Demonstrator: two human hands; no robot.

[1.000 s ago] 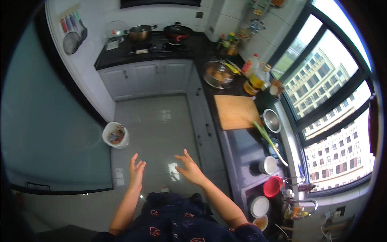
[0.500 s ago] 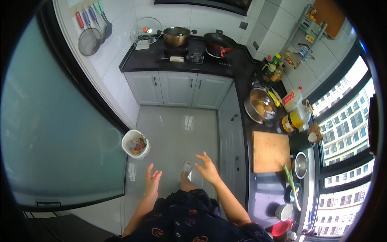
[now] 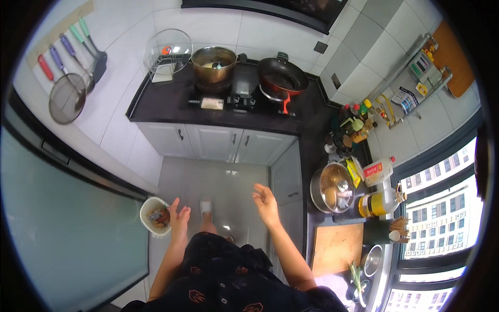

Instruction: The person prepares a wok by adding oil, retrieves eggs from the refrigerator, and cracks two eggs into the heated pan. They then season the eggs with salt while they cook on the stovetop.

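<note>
Black stove counter (image 3: pixel 169 112) nearer than before, both hands (image 3: pixel 179 221) (image 3: pixel 266 205) empty, loosely spread, white bin (image 3: pixel 144 216) near the left

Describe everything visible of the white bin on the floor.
The white bin looks like plastic, with a rounded-square open mouth. It stands upright on the pale, glossy floor, close by the frosted glass door; whether they touch is unclear. Inside lies mixed refuse, reddish-brown and greyish, too small to identify. The person's left hand appears just right of it in the view, seemingly higher up and not holding it.
</note>
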